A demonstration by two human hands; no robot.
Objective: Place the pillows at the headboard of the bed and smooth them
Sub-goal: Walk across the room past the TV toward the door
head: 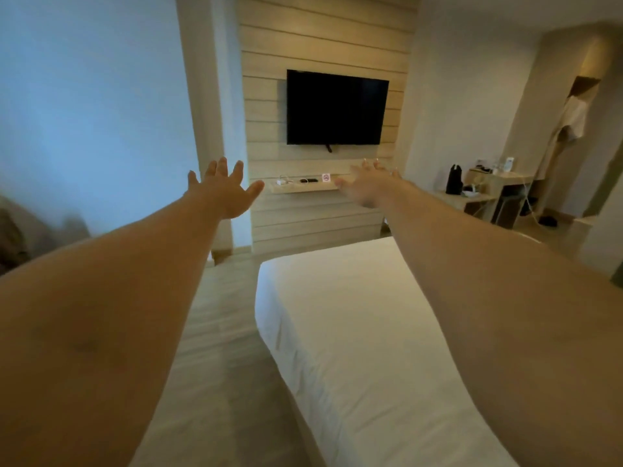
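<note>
Both my arms stretch straight out ahead at chest height, toward the foot end of the room. My left hand [224,190] has its fingers spread and holds nothing. My right hand [369,187] is also spread and empty, slightly blurred. Below them lies the bed [354,332] with a smooth white sheet; its foot end points at the far wall. No pillow and no headboard show in this view.
A black television [337,107] hangs on a slatted wood wall panel above a small shelf [303,187] with small items. A desk [495,183] with a dark bag and clutter stands at the right. Pale floor [219,332] runs along the bed's left side.
</note>
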